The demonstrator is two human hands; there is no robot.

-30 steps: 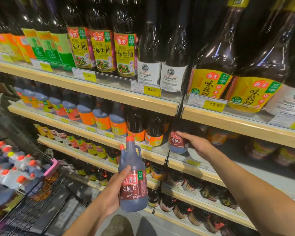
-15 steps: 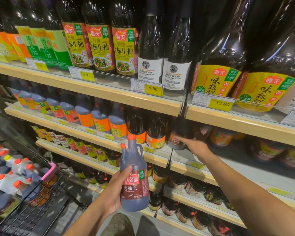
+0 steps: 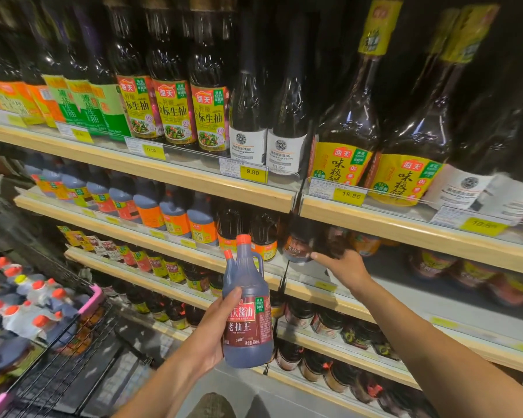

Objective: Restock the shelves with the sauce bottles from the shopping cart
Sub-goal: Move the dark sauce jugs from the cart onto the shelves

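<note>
While many red-capped bottles [image 3: 40, 321] lie in the shopping cart [image 3: 95, 298] at lower left, the restocking is judged to be only partly complete.

**Progress**
1. One shelved bottle [image 3: 298, 247] of dark soy sauce stands on the second shelf [image 3: 435, 297]. It is at the left end of the right-hand section, set back from the front edge.
2. Grey shelf floor shows to the right of it, so this section can probably take more stock.
3. One held bottle [image 3: 248, 315], with a red cap, a side handle and a red label, is not yet placed. It is upright in front of the shelving, below the front edge of the second shelf and resting on no shelf.
4. The cart stock is left to transfer.

**Grip state**
- Left grip [image 3: 216, 333]: grasping the held bottle at its lower body. The thumb lies over the top of the label; the fingers pass behind the bottle and are hidden.
- Right grip [image 3: 344, 267]: released, holding nothing, and reaching over the front edge of the second shelf. The fingers [image 3: 317, 256] are extended toward the base of the shelved bottle, just beside it. Whether they touch it cannot be determined.
</note>
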